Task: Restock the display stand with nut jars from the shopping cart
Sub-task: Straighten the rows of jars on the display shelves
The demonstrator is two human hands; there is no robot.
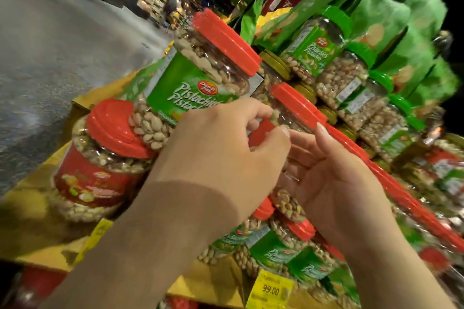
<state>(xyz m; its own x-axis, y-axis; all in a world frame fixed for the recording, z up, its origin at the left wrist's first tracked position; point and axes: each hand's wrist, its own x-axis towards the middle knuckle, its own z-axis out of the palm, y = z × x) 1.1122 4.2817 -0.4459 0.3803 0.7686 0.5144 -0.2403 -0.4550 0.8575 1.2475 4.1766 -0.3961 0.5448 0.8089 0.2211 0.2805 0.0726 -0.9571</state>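
Both forearms come up from the bottom edge, nearest the cam. Left hand [221, 150] sits back-up in the middle of the shot, fingers curled forward onto a red-lidded jar [291, 110] on the display stand [82, 105]; fingertips touch the jar's clear wall just under the lid, thumb tucked below. Whether it truly grips the jar or only touches it, can't tell — the hand hides the contact. Right hand [334, 170] is just beside it, palm turned left and up, fingers relaxed and slightly bent, index tip near the same jar's lid edge; it holds nothing.

Jar in question stands between the two hands, w/ the left one covering its lower half. Up-left of it a bigger pistachio jar [200, 75], green label, red lid, leans tilted, its base resting on the lid of a red-label jar [100, 158] at left. More red-lidded jars [276, 246] are packed on the tier below the hands, above a yellow price tag [271, 288] reading 99.00. Green-lidded jars [326, 42] and green bags [411, 32] fill the upper right. Grey floor [50, 45] at left. Frame is tilted, right edge blurred.
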